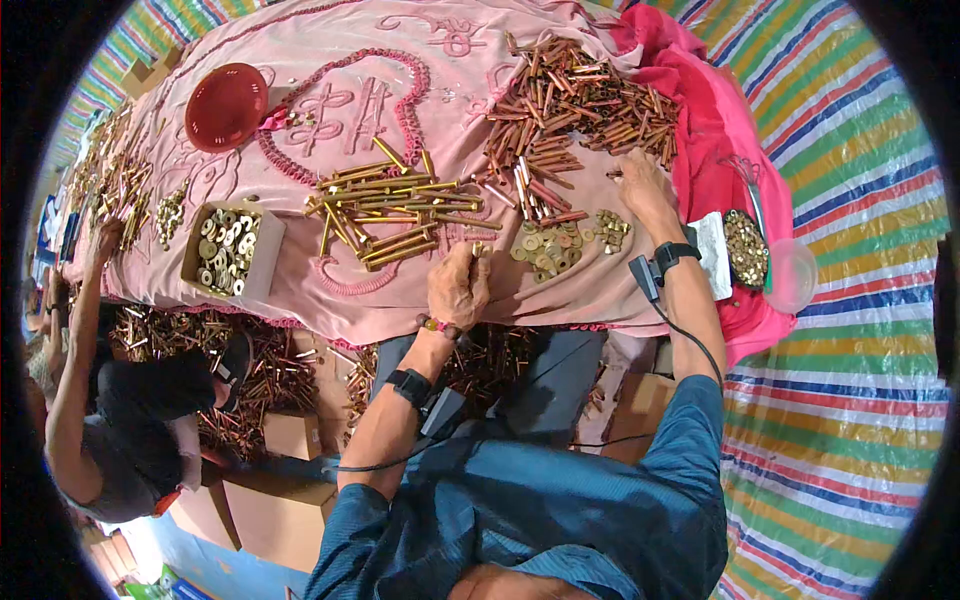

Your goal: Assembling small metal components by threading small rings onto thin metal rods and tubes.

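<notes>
My left hand [459, 290] is closed at the near side of the cloth, with a small metal end [478, 247] showing at its fingertips; the rest of that piece is hidden. Just beyond it lies a loose pile of brass-coloured bolts [400, 215]. My right hand [646, 188] reaches forward to the near edge of a big heap of coppery metal tubes [570, 100]. Its thumb and fingers come together around something small and dark, too small to name. Between my two hands lie flat round washers [550, 252] and a little pile of nuts [612, 232].
A white box of washers [232, 246] and a red bowl [227, 107] stand to the left. At right are a clear bag of nuts [745, 250] and a clear plastic cup [792, 275]. Another person's hand [104, 238] works at far left. Cardboard boxes [280, 515] sit below.
</notes>
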The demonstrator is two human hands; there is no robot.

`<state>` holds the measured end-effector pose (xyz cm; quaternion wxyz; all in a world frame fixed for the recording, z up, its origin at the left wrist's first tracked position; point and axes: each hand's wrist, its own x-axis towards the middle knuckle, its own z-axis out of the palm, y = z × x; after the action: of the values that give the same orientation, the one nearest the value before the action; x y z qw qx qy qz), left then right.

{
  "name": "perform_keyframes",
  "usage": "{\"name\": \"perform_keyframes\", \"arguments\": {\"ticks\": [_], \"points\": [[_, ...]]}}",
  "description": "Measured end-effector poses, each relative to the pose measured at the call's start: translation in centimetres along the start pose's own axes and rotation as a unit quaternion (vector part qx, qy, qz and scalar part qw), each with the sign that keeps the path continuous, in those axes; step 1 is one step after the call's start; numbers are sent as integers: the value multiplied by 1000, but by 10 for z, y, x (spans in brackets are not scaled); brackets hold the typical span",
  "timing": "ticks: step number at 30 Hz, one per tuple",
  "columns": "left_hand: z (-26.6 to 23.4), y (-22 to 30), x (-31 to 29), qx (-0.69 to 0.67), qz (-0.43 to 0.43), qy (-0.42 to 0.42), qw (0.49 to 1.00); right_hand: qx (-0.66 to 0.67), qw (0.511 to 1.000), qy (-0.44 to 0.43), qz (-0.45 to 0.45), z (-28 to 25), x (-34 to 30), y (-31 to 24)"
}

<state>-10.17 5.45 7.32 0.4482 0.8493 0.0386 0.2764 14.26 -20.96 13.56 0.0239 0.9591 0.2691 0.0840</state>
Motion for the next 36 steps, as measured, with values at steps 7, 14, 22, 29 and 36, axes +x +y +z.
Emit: {"name": "perform_keyframes", "arguments": {"ticks": [7, 14, 22, 29, 36], "points": [[-1, 5, 0, -37, 1, 11, 999, 205, 979, 4, 5, -32, -16, -43], [0, 2, 1, -35, 9, 15, 999, 325, 935, -102, -97, -22, -28, -79], [1, 4, 3, -29, 42, 44, 998, 290, 949, 49, -114, 7, 27, -112], [3, 0, 1, -44, 16, 21, 999, 516, 832, 193, 63, -2, 20, -124], [2, -2, 1, -43, 11, 25, 999, 715, 684, 112, 90, -35, -31, -151]]}}
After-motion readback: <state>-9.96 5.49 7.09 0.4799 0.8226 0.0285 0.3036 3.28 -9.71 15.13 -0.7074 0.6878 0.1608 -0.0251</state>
